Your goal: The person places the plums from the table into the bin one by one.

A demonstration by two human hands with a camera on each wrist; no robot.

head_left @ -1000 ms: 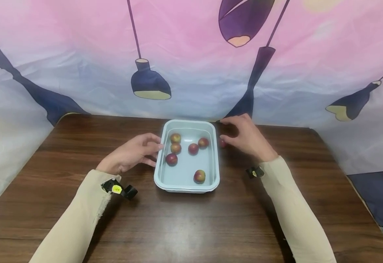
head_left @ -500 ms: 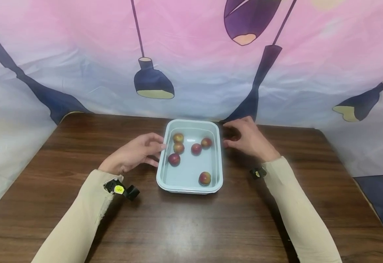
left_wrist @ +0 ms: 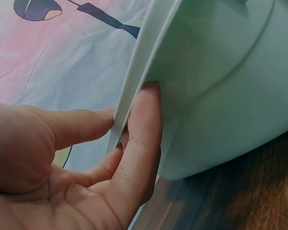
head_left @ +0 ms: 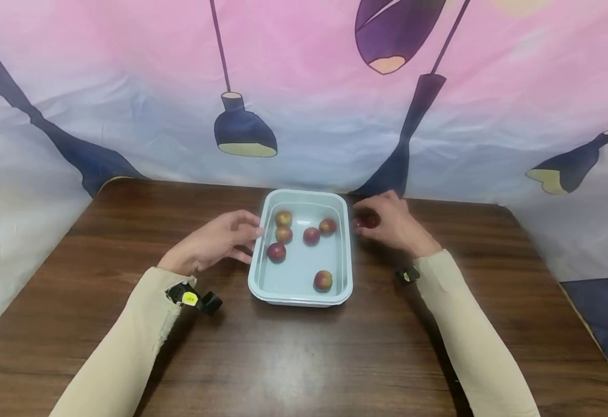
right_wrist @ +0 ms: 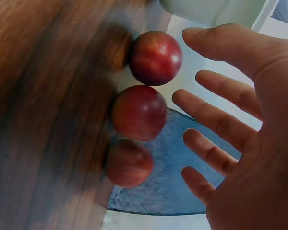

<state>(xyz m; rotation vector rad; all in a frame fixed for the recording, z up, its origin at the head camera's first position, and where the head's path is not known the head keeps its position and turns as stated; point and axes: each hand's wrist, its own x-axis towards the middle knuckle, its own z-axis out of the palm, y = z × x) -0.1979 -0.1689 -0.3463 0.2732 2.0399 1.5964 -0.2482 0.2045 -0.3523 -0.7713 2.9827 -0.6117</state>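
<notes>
A pale blue plastic tub (head_left: 299,301) stands on the table with several small red and yellow plums in it, such as one near its front right corner (head_left: 323,281). My left hand (head_left: 219,240) pinches the tub's left rim, thumb on one side and fingers on the other in the left wrist view. Beyond the tub's right side, my right hand (head_left: 393,223) reaches over more plums on the table. In the right wrist view three plums lie in a row: one nearest the thumb (right_wrist: 156,57), a middle plum (right_wrist: 139,112) and a third plum (right_wrist: 129,163). That hand's fingers are spread and apart from them.
The dark wooden table (head_left: 283,359) extends around the tub. At its back edge hangs a printed cloth (head_left: 314,127) with lamp shapes, close behind the tub and my right hand. Each wrist wears a small black camera mount, such as the left mount (head_left: 191,296).
My right hand has come slightly lower and nearer to me, and the red plums beneath it show more. My left hand stays at the rim. The whole head view has shifted a little.
</notes>
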